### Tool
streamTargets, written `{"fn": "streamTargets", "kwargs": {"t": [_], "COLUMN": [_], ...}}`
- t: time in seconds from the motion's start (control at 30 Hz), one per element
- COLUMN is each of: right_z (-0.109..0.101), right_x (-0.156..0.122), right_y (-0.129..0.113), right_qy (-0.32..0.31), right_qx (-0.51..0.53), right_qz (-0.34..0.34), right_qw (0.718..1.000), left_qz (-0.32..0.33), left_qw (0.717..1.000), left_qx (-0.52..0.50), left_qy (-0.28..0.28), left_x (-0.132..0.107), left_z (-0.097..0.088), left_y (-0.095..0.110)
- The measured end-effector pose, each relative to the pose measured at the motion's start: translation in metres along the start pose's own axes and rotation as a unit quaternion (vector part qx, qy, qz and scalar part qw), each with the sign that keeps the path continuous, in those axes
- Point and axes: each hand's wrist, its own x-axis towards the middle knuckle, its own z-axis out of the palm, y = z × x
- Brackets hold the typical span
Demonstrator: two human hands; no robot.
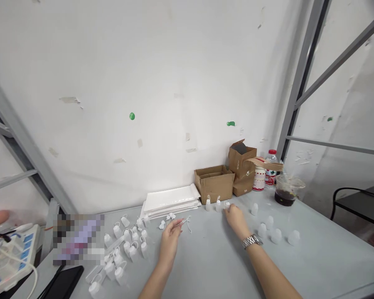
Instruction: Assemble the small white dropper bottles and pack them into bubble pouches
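My left hand (169, 241) is closed in a pinch on thin white loop straps (188, 223), which dangle past the fingertips. Just behind it lie several loose white caps (171, 216). Further right, the fingers of my right hand (237, 220) close on a small white bottle (227, 204) standing on the grey table. Two similar bottles with looped caps (218, 204) stand upright in line to its left. Several capless translucent bottles (276, 236) are right of my right wrist. Left of my left hand is a cluster of small bottles with loops (132, 251).
A stack of white padded envelopes (168, 198) lies by the wall. Beside it are an open cardboard box (216, 187), a brown paper bag (243, 176), a red-capped bottle (271, 166) and a plastic bowl of dark liquid (285, 195). A power strip (21, 257) and black phone (65, 282) are left.
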Motion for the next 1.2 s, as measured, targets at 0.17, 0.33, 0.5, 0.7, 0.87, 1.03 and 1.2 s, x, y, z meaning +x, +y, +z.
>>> {"fn": "streamTargets", "kwargs": {"t": [0.17, 0.33, 0.5, 0.7, 0.87, 1.03, 1.2], "right_z": [-0.003, -0.012, -0.042, -0.073, -0.069, -0.062, -0.053], "right_x": [0.001, -0.020, -0.054, -0.049, -0.046, -0.044, -0.045], "right_y": [0.001, -0.004, 0.002, 0.025, 0.038, 0.049, 0.029], "right_qy": [-0.001, -0.011, 0.020, -0.002, -0.049, -0.058, -0.094], "right_qx": [-0.012, -0.039, -0.071, -0.175, -0.213, -0.213, -0.109], "right_qz": [-0.017, 0.014, 0.059, 0.140, 0.128, 0.104, 0.053], "right_qw": [1.000, 0.999, 0.996, 0.975, 0.967, 0.970, 0.988], "left_qz": [0.011, 0.066, 0.149, 0.123, 0.087, 0.065, 0.064], "left_qw": [0.999, 0.986, 0.937, 0.913, 0.869, 0.862, 0.844], "left_qx": [0.028, 0.147, 0.304, 0.383, 0.487, 0.502, 0.532], "left_qy": [0.018, 0.046, 0.080, 0.071, 0.030, 0.025, 0.032], "left_x": [0.005, 0.007, 0.001, 0.001, 0.005, 0.004, 0.001], "left_z": [-0.003, -0.008, -0.008, -0.011, -0.019, -0.019, -0.016], "left_y": [-0.001, -0.005, -0.002, 0.000, -0.004, -0.003, 0.001]}}
